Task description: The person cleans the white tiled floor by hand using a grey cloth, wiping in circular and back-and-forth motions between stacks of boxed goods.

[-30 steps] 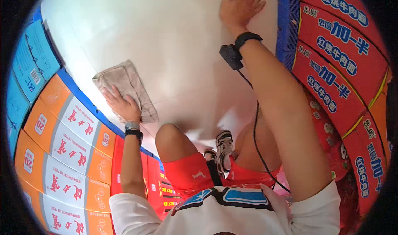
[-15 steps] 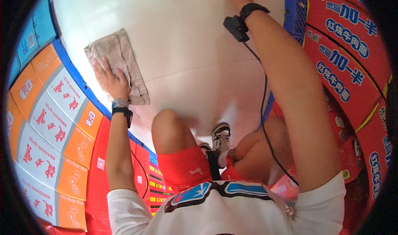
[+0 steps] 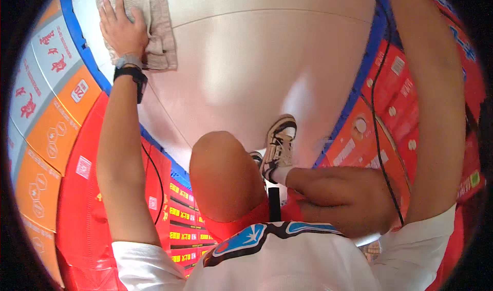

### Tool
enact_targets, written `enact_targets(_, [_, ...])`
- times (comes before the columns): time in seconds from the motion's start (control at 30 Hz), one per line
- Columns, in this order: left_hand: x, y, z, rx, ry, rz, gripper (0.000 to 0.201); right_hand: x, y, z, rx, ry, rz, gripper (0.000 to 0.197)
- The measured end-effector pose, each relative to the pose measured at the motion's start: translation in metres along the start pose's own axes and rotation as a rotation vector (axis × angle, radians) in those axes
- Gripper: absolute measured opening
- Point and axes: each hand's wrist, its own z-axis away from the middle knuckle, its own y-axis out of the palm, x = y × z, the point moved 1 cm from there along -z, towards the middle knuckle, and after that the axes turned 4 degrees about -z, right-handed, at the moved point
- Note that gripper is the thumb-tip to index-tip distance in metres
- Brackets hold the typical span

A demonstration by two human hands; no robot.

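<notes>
My left hand (image 3: 123, 31) lies flat on a folded greyish-beige cloth (image 3: 163, 44), its fingers spread and pointing away from me. The cloth rests on the white tiled floor (image 3: 241, 44) at the far left, near a blue edging. A watch and a black strap sit on the left wrist. On the other side my right forearm stretches to the upper edge, and the hand itself is cut off there.
Orange and silver cartons (image 3: 54, 137) stack along the left, with red cartons (image 3: 84, 188) nearer me. More red cartons (image 3: 395, 85) line the right behind another blue edging (image 3: 359, 80). A black cable (image 3: 377, 132) hangs beside my right arm. My shoe (image 3: 280, 142) stands on the floor.
My left hand and the cloth now appear higher and slightly further left. The right arm has shifted right, and its hand has left the picture. The whole view has also moved.
</notes>
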Motion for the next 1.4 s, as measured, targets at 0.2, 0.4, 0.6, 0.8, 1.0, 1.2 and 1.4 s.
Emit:
enact_targets(0.2, [0.000, 0.012, 0.008, -0.076, -0.046, 0.073, 0.069, -0.044, -0.063, 0.033, 0.302, -0.432, 0.381, 0.064])
enact_targets(0.4, [-0.015, -0.023, 0.042, 0.457, -0.210, -0.043, 0.092, 0.011, -0.036, 0.217, 1.010, -0.808, 0.998, 0.066])
enact_targets(0.6, [-0.054, -0.016, 0.026, 0.452, -0.290, 0.075, 0.100, -0.067, -0.005, 0.259, 0.546, -0.429, 0.441, 0.088])
enact_targets(0.8, [-0.040, -0.027, 0.131, 0.044, -0.015, -0.126, 0.081, -0.047, -0.003, 0.248, 0.598, -0.417, 0.226, 0.090])
enact_targets(1.0, [-0.209, -0.132, 0.389, 0.517, -0.163, 0.070, 0.090, -0.090, -0.003, 0.244, 0.455, -0.661, 0.517, 0.078])
enact_targets(1.2, [-0.195, -0.143, 0.395, 0.491, -0.194, 0.101, 0.094, -0.070, -0.007, 0.245, 0.491, -0.645, 0.595, 0.080])
enact_targets(1.4, [-0.181, -0.144, 0.368, 0.460, -0.208, 0.104, 0.091, -0.066, 0.002, 0.246, 0.565, -0.435, 0.276, 0.083])
